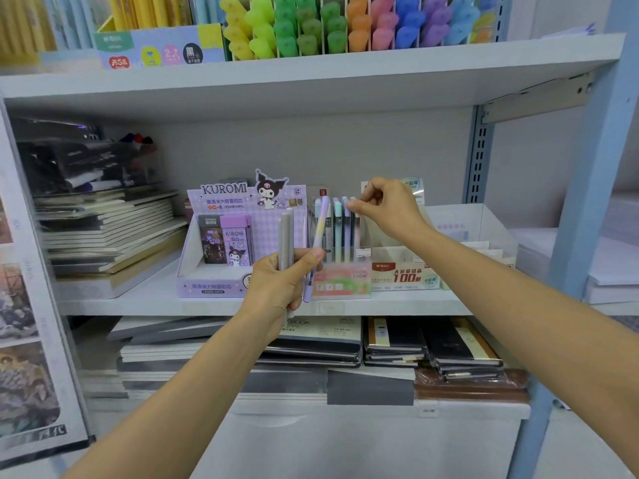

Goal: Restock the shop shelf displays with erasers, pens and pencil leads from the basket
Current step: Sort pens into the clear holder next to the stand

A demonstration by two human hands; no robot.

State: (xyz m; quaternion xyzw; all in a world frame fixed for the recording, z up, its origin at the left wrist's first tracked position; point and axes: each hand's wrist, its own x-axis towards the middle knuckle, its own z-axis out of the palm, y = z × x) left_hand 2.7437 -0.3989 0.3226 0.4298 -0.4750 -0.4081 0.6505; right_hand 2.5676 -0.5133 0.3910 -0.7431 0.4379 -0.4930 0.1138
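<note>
In the head view, the left hand (pixel 283 281) is gripping a small bundle of pens (pixel 287 236) upright in front of the middle shelf (pixel 155 302) — two grey ones and a lilac-to-yellow one leaning to the right. The right hand (pixel 383 205) is reaching over the clear pen holder (pixel 342 281), with thumb and forefinger pinching the top of the rightmost pen (pixel 354 226) standing in its row. The basket is not showing.

This looks like a pen being seated in the holder. To do it well, the right hand should be guiding the pen straight down into a free gap, cap up like its neighbours, and letting go only once it is resting on the bottom. The left hand should be keeping its bundle clear of the Kuromi lead box (pixel 214 281) just beside the holder — and feeding pens across one at a time.
</note>
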